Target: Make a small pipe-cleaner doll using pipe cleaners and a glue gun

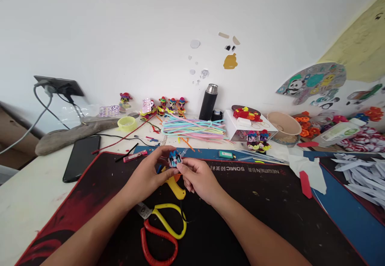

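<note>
Between my fingertips, above the dark desk mat (255, 210), is a small doll head (174, 160) with a blue top and a pink, black and light-blue face. My left hand (150, 174) pinches it from the left, thumb below and index finger curled over. From the right, my right hand (201, 178) grips its lower edge with thumb and index finger, the other fingers curled. Just under the hands lies a yellow-handled cutter (177, 190), partly covered by my left hand. Nearer to me are scissors (164, 234) with one red and one yellow handle, their blades partly hidden by my left wrist.
Behind the mat lie a bundle of pastel pipe cleaners (192, 127), a black thermos (209, 101) and a white box (249, 125). Finished dolls (172, 106) stand by the wall. A phone (82, 158) lies left; white paper strips (362, 178) are piled right.
</note>
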Demonstrator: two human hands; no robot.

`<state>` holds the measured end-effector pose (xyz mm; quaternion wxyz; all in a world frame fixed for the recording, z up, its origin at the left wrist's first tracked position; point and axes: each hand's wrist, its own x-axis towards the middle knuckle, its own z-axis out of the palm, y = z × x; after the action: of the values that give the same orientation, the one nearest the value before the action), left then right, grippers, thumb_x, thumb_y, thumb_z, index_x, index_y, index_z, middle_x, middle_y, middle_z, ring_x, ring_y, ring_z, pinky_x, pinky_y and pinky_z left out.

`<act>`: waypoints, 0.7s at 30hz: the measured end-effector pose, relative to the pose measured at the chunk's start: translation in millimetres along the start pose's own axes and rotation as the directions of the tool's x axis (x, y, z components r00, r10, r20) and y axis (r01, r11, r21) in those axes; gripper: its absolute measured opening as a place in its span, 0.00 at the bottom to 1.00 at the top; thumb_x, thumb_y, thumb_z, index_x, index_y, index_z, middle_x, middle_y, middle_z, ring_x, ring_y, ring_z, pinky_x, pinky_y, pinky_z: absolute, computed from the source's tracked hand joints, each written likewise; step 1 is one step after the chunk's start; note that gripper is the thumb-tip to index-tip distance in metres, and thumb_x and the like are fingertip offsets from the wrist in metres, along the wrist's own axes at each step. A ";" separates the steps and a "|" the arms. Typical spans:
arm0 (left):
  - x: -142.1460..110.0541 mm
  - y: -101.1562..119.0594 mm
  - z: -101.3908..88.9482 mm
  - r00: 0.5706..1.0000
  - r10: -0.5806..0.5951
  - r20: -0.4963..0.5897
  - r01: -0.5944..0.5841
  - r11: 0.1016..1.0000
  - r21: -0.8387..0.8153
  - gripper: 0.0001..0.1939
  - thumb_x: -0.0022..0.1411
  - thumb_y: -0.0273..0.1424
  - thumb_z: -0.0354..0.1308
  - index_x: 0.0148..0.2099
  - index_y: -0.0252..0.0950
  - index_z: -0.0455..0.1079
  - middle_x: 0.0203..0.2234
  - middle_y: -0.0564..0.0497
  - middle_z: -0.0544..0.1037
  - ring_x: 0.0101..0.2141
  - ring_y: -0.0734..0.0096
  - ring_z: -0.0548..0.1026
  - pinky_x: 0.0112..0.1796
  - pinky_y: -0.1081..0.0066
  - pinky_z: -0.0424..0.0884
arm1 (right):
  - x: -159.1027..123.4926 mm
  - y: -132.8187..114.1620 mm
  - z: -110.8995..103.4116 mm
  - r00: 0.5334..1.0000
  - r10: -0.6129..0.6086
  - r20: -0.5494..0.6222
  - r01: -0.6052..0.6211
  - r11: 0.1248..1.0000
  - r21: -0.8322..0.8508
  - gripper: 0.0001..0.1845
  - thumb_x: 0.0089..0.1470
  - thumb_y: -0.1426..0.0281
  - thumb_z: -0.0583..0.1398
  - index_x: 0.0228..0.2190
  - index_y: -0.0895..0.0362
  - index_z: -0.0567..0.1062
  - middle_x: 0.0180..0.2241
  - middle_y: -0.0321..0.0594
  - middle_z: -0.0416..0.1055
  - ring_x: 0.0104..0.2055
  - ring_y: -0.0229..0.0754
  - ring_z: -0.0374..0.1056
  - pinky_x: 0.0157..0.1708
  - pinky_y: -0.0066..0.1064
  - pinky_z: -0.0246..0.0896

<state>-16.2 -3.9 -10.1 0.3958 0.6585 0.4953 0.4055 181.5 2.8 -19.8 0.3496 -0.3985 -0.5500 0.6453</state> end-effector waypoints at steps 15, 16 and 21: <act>1.2 1.0 -1.2 0.999 0.012 -0.039 -0.014 0.999 -0.052 0.23 0.61 0.38 0.69 0.57 0.44 0.73 0.50 0.47 0.80 0.45 0.55 0.79 0.50 0.57 0.74 | -0.7 0.3 -0.4 0.999 0.046 0.027 -0.046 0.999 0.025 0.29 0.58 0.43 0.65 0.40 0.57 0.76 0.16 0.23 0.60 0.15 0.32 0.54 0.17 0.25 0.49; 1.3 -0.1 -1.5 0.999 0.014 -0.046 -0.016 0.998 -0.054 0.23 0.62 0.38 0.69 0.58 0.44 0.73 0.51 0.47 0.80 0.46 0.55 0.78 0.50 0.58 0.74 | -0.9 0.2 -0.4 0.999 0.048 0.023 -0.049 0.998 0.036 0.29 0.57 0.42 0.65 0.40 0.57 0.75 0.16 0.23 0.60 0.15 0.32 0.54 0.16 0.25 0.49; 1.4 -2.5 -2.8 0.998 0.001 -0.057 -0.003 0.999 -0.035 0.23 0.62 0.39 0.70 0.58 0.45 0.73 0.51 0.47 0.80 0.47 0.55 0.78 0.50 0.58 0.75 | -1.5 -0.6 -0.4 0.999 0.053 -0.008 -0.052 0.994 0.094 0.32 0.55 0.39 0.66 0.39 0.56 0.75 0.16 0.23 0.60 0.15 0.31 0.53 0.15 0.25 0.47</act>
<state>-19.4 -1.7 -11.2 0.3923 0.6403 0.4985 0.4332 182.5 1.8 -19.0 0.3538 -0.3992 -0.5065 0.6774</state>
